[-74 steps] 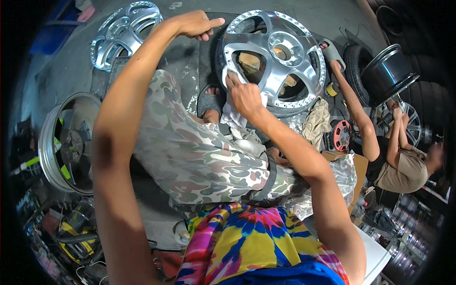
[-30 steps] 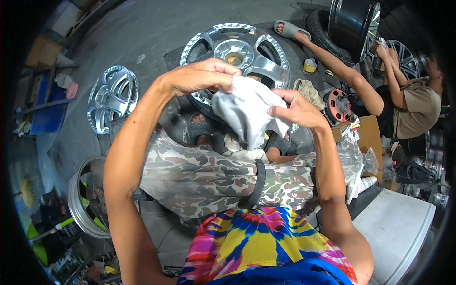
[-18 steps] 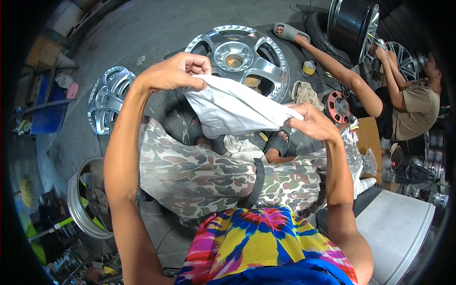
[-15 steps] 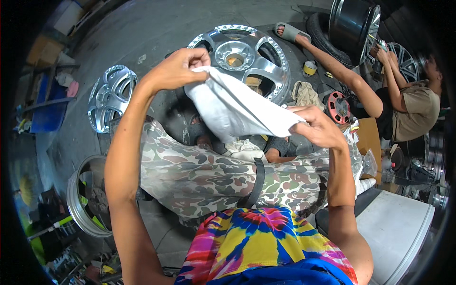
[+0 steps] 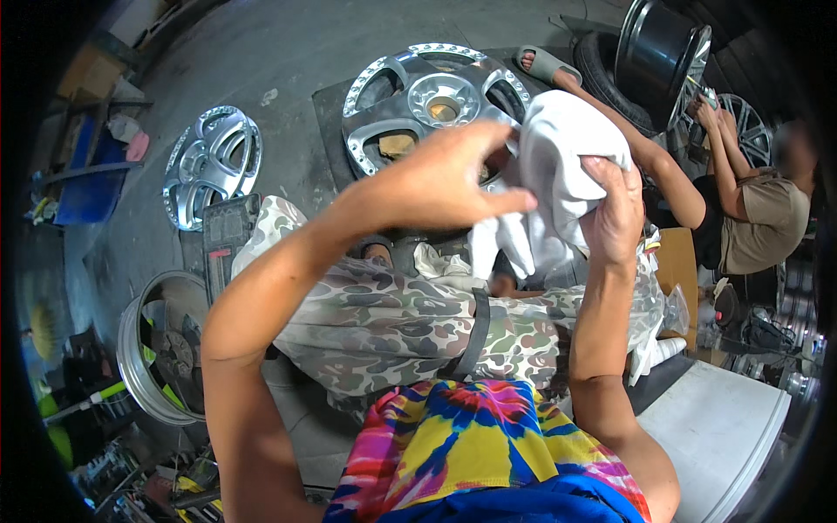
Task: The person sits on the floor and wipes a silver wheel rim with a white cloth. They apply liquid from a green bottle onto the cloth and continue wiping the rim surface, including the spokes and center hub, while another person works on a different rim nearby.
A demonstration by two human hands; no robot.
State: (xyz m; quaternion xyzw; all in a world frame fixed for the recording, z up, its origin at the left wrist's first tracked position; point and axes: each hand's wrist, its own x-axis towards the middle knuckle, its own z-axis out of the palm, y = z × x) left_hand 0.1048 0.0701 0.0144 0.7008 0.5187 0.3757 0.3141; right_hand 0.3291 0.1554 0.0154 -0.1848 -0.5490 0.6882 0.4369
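A white cloth point(image 5: 571, 139) hangs bunched in the air, its loose end drooping below. My right hand point(image 5: 614, 209) grips it from the right, with the fingers partly hidden in its folds. At its left edge is my left hand point(image 5: 453, 179), slightly blurred, thumb and fingers spread apart; whether it touches the cloth is unclear. Beyond my hands lies a large polished wheel face point(image 5: 405, 106) with spokes and a studded rim, partly covered by my left hand and the cloth.
Smaller polished wheel faces point(image 5: 205, 166) lie at left, near a silver rim point(image 5: 144, 397). A co-worker point(image 5: 758, 205) sits at right by a dark wheel barrel point(image 5: 654, 57) and a tyre point(image 5: 602, 74). A white panel point(image 5: 719, 427) stands at lower right. Camouflage fabric point(image 5: 392, 322) covers my lap.
The cloth went from stretched between both hands to bunched up at the right in my right hand. My left hand let go of its corner and swung right and down.
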